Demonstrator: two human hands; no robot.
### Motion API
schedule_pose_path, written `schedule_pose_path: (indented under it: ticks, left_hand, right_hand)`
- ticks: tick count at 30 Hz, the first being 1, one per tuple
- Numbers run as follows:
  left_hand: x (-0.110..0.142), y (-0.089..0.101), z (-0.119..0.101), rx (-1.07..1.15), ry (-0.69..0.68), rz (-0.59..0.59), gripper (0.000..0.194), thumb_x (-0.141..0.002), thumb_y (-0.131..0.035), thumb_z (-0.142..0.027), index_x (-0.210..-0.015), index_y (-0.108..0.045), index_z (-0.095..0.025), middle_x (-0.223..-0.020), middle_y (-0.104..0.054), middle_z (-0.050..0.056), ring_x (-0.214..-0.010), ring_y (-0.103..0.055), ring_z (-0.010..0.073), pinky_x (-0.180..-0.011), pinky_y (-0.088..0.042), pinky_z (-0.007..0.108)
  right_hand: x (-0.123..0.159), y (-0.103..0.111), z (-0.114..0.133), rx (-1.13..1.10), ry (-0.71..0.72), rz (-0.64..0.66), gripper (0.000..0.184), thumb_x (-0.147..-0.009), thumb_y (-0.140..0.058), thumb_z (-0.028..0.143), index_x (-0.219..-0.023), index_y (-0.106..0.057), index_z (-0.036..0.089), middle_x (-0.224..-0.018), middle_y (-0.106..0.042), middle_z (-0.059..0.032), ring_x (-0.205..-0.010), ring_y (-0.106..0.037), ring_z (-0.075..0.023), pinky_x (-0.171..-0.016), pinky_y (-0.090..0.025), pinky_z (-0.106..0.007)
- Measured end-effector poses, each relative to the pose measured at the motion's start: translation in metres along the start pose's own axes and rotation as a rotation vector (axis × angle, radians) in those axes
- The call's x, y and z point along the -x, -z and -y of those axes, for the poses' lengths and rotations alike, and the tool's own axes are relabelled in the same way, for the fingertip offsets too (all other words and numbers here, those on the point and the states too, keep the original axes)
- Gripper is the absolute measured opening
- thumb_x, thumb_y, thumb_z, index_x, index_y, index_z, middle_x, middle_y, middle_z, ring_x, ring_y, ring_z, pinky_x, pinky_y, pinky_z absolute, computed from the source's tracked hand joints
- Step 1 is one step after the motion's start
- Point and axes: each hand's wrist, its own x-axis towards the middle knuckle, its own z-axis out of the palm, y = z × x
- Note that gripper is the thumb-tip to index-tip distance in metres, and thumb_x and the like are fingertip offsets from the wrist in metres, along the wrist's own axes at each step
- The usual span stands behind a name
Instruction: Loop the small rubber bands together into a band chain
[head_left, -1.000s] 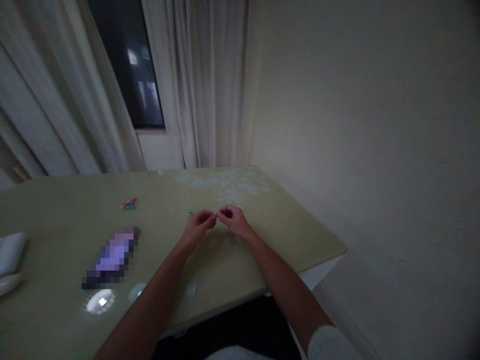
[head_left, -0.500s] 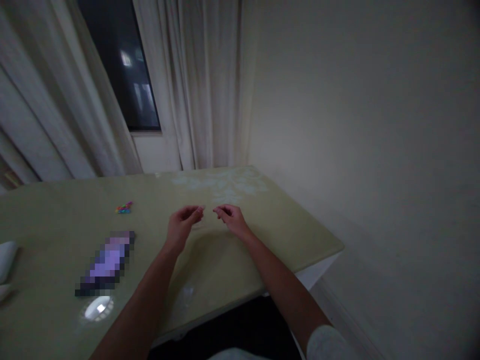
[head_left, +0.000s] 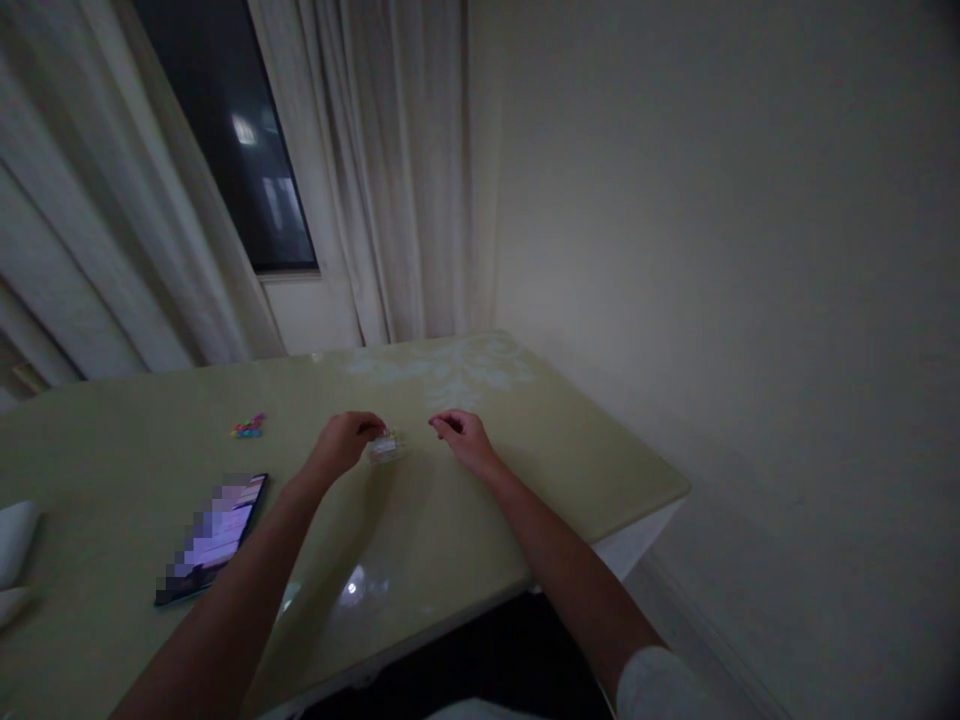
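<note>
A small clear box (head_left: 385,450) sits on the table, with something pale and yellowish inside that is too small to name. At its upper left rim are the fingertips of my left hand (head_left: 349,438); they curl together, and whatever they pinch is hidden. To the right, apart from the box and raised slightly over the table, my right hand (head_left: 461,433) has thumb and forefinger pressed together. Anything between them is too small to make out. A little heap of colourful small pieces (head_left: 247,427) lies to the left, away from both hands.
A tablet or phone with a lit, partly blurred screen (head_left: 217,535) lies left of my left forearm. White objects (head_left: 15,540) stand at the far left edge. The glossy table (head_left: 480,530) meets a wall (head_left: 712,250) on the right; curtains (head_left: 390,180) hang behind.
My left hand has moved left and down to the clear box, which now shows more plainly. My right hand keeps its pinch almost in place. The view has shifted slightly.
</note>
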Motion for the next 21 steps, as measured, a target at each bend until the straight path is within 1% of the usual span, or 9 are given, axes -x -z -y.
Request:
schedule_pose_path:
  ticks: [3, 10, 15, 21]
  left_hand:
    - [-0.007, 0.000, -0.003, -0.062, -0.023, 0.065, 0.021, -0.101, -0.070, -0.036, -0.111, -0.072, -0.018, -0.112, -0.074, 0.006, -0.096, -0.072, 0.0202, -0.085, -0.062, 0.039]
    - [-0.020, 0.002, -0.006, -0.133, -0.030, 0.146, 0.023, -0.100, -0.070, -0.035, -0.116, -0.071, -0.019, -0.119, -0.073, 0.007, -0.101, -0.072, 0.0214, -0.087, -0.061, 0.040]
    - [-0.027, -0.004, -0.005, -0.163, -0.019, 0.197, 0.026, -0.100, -0.071, -0.035, -0.121, -0.069, -0.020, -0.122, -0.072, 0.008, -0.103, -0.072, 0.0221, -0.087, -0.062, 0.040]
    - [-0.027, -0.010, -0.003, -0.205, -0.057, 0.234, 0.028, -0.100, -0.070, -0.035, -0.123, -0.069, -0.019, -0.124, -0.071, 0.008, -0.104, -0.072, 0.0224, -0.089, -0.062, 0.042]
  right_hand:
    - [-0.001, 0.000, -0.001, 0.006, 0.003, -0.006, 0.021, -0.093, -0.068, 0.036, -0.091, -0.077, 0.017, -0.073, -0.067, -0.0014, -0.070, -0.061, -0.0155, -0.068, -0.045, -0.026]
    - [-0.001, -0.002, -0.003, 0.010, 0.004, -0.016, 0.019, -0.093, -0.068, 0.034, -0.089, -0.077, 0.017, -0.072, -0.068, -0.0013, -0.070, -0.062, -0.0158, -0.069, -0.046, -0.027]
    - [-0.001, -0.001, -0.002, 0.007, 0.003, -0.007, 0.018, -0.093, -0.068, 0.032, -0.090, -0.077, 0.017, -0.072, -0.068, -0.0012, -0.069, -0.062, -0.0156, -0.068, -0.046, -0.027]
    - [0.000, -0.001, -0.002, 0.005, -0.001, -0.002, 0.017, -0.093, -0.068, 0.031, -0.089, -0.076, 0.016, -0.072, -0.067, -0.0012, -0.069, -0.062, -0.0153, -0.069, -0.047, -0.027]
